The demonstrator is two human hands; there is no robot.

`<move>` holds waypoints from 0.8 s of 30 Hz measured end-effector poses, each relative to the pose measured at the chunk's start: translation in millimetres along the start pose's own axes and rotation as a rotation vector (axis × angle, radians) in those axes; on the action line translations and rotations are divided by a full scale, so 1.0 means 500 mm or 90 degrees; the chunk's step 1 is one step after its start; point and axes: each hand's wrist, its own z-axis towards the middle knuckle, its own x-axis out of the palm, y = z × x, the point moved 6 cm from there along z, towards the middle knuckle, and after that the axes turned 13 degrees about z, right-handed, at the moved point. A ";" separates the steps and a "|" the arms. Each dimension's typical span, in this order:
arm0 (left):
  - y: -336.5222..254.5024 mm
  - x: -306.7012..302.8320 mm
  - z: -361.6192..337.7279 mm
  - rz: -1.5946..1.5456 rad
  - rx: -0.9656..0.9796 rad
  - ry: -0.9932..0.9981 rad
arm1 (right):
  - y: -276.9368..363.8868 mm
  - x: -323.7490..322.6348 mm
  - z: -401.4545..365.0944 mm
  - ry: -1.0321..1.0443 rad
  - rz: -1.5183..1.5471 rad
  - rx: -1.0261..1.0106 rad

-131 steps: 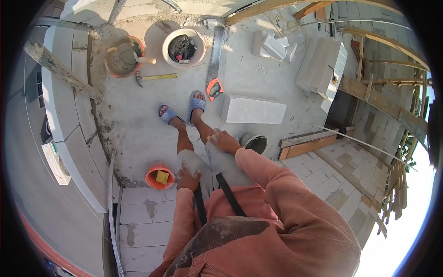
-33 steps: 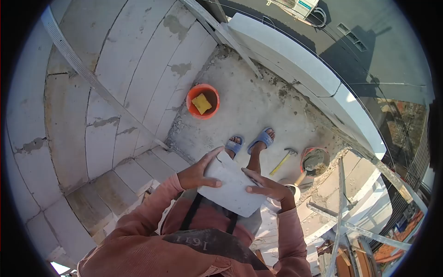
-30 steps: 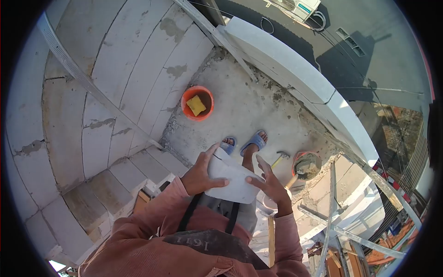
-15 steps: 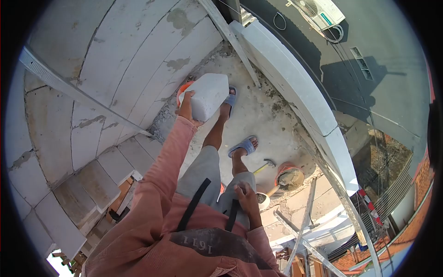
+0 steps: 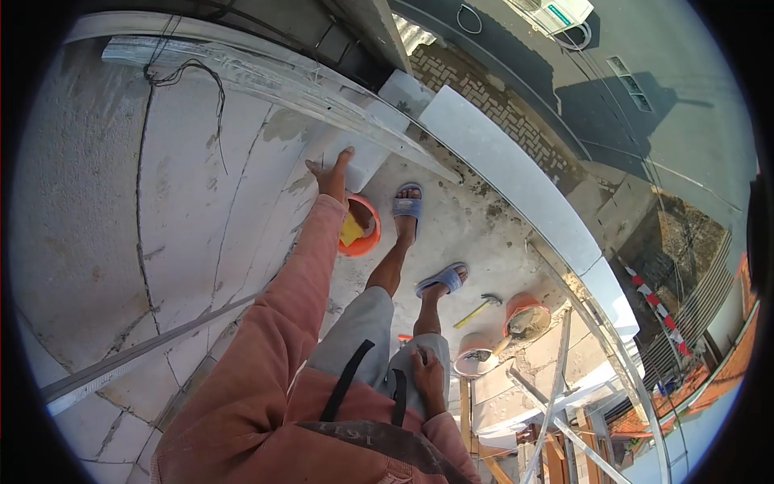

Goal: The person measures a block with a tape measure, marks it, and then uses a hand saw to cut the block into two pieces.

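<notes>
A white block [image 5: 372,164] stands low at the foot of the wall, partly hidden behind a metal beam. My left hand [image 5: 332,175] reaches out to it with thumb and fingers spread, the fingertips against the block's near side. Just below that hand is an orange bucket [image 5: 374,234] with a yellow thing [image 5: 351,230] inside. My right hand [image 5: 428,375] hangs by the grey shorts, its fingers curled in, and no object shows in it.
A hammer [image 5: 479,310] with a yellow handle lies on the concrete floor by two buckets, one white-rimmed [image 5: 476,360] and one orange [image 5: 526,319]. A low white block wall [image 5: 516,177] borders a drop on the right. Metal beams [image 5: 266,93] cross the left wall.
The white block has gone from in front of my feet to the wall's foot, and my left fingers have spread. The orange bucket is uncovered. My view has shifted.
</notes>
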 end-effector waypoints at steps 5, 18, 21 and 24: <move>-0.008 0.047 0.014 -0.030 -0.045 0.023 | 0.036 -0.002 -0.007 -0.036 0.039 0.021; -0.022 0.080 0.062 0.076 -0.095 -0.080 | 0.034 0.020 0.000 -0.064 0.048 0.060; -0.037 0.079 0.025 0.165 -0.129 -0.057 | 0.016 0.037 -0.006 -0.084 0.086 0.106; -0.019 0.067 0.000 0.207 -0.161 0.026 | 0.031 0.038 -0.022 -0.098 0.143 0.119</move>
